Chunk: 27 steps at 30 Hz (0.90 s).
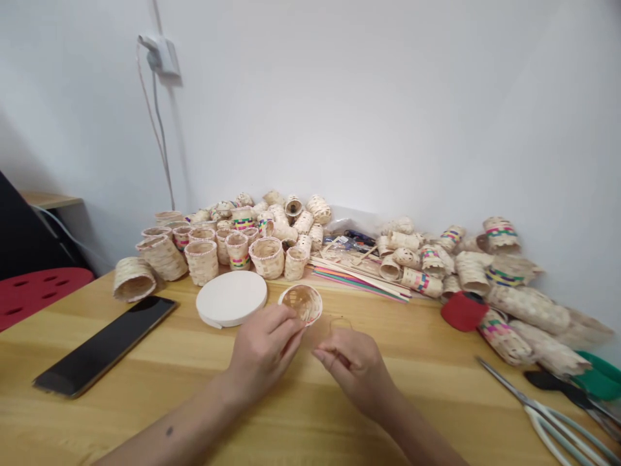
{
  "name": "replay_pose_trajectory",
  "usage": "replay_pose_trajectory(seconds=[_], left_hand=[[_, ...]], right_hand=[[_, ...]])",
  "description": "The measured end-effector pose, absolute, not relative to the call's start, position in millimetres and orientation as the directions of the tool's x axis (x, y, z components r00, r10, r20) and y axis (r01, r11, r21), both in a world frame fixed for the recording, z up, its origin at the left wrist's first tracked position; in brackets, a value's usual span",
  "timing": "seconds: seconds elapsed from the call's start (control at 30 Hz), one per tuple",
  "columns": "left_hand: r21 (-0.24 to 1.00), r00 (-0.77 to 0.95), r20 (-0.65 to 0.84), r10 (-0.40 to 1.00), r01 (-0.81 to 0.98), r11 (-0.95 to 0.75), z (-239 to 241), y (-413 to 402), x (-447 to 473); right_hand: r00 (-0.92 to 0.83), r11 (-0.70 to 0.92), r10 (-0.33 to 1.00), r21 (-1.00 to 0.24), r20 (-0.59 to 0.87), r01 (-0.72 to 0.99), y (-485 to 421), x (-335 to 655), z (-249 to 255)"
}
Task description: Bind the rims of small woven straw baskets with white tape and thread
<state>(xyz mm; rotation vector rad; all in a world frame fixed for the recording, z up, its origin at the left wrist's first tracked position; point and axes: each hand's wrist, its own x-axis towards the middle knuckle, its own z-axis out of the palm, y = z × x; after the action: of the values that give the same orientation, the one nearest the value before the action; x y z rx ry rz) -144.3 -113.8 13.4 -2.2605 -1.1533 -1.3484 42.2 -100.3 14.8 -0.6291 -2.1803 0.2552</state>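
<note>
A small woven bamboo basket (303, 301) is tilted on the wooden table, its open mouth towards me. My left hand (264, 346) is closed on the near side of its rim, between thumb and fingers. Just to the right, my right hand (356, 369) is closed in a pinch, apart from the basket. A thin yellowish strand (341, 320) loops up behind its fingers; its ends are hidden, and the pinch seems to hold it. Beside the basket lies a round white roll of flat tape (231, 298).
Several finished baskets (202, 262) crowd the back left. Flat coloured strips (361, 281) lie at the back middle. Unfinished woven tubes (473, 272) are heaped at right, near a red roll (464, 312) and white-handled scissors (538, 408). A phone (107, 346) lies at left.
</note>
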Motion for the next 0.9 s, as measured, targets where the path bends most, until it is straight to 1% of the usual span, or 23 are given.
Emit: replay_pose_trajectory(seconds=[0.07, 0.17, 0.23, 0.33, 0.4, 0.47, 0.57, 0.63, 0.67, 0.73, 0.77, 0.83, 0.9], left_hand=[[0.199, 0.236, 0.812, 0.534, 0.748, -0.633, 12, -109, -148], [0.263, 0.202, 0.79, 0.578, 0.74, -0.619, 12, -104, -152], [0.278, 0.186, 0.791, 0.584, 0.741, -0.612, 13, -103, -153], [0.255, 0.195, 0.798, 0.571, 0.749, -0.612, 13, -102, -152], [0.252, 0.202, 0.791, 0.577, 0.752, -0.609, 13, -103, -152], [0.27, 0.19, 0.784, 0.591, 0.753, -0.6, 12, -103, -152], [0.309, 0.16, 0.768, 0.62, 0.755, -0.578, 12, -101, -153], [0.313, 0.153, 0.763, 0.628, 0.763, -0.566, 11, -100, -155], [0.296, 0.157, 0.771, 0.617, 0.771, -0.565, 10, -99, -156], [0.204, 0.184, 0.814, 0.55, 0.796, -0.569, 10, -98, -158], [0.137, 0.211, 0.839, 0.501, 0.809, -0.572, 10, -99, -158], [0.003, 0.29, 0.864, 0.41, 0.813, -0.582, 11, -101, -158], [-0.087, 0.368, 0.86, 0.352, 0.787, -0.61, 13, -105, -156]], right_hand=[[-0.601, 0.89, 0.455, -0.354, 0.657, 0.288, -105, 43, 19], [-0.646, 0.884, 0.461, -0.375, 0.608, 0.278, -104, 49, 24], [-0.621, 0.858, 0.509, -0.411, 0.596, 0.309, -99, 58, 28], [-0.516, 0.783, 0.621, -0.483, 0.59, 0.391, -89, 72, 33], [-0.496, 0.756, 0.654, -0.504, 0.571, 0.417, -88, 76, 34], [-0.563, 0.78, 0.623, -0.485, 0.543, 0.394, -93, 71, 33], [-0.683, 0.834, 0.534, -0.444, 0.498, 0.329, -103, 58, 27], [-0.704, 0.841, 0.516, -0.442, 0.488, 0.311, -105, 53, 24], [-0.698, 0.833, 0.528, -0.457, 0.484, 0.313, -104, 53, 24], [-0.64, 0.78, 0.604, -0.517, 0.474, 0.352, -96, 59, 24], [-0.574, 0.731, 0.668, -0.561, 0.474, 0.388, -90, 63, 24], [-0.377, 0.601, 0.799, -0.652, 0.469, 0.463, -78, 73, 25], [-0.195, 0.482, 0.872, -0.72, 0.449, 0.499, -71, 79, 27]])
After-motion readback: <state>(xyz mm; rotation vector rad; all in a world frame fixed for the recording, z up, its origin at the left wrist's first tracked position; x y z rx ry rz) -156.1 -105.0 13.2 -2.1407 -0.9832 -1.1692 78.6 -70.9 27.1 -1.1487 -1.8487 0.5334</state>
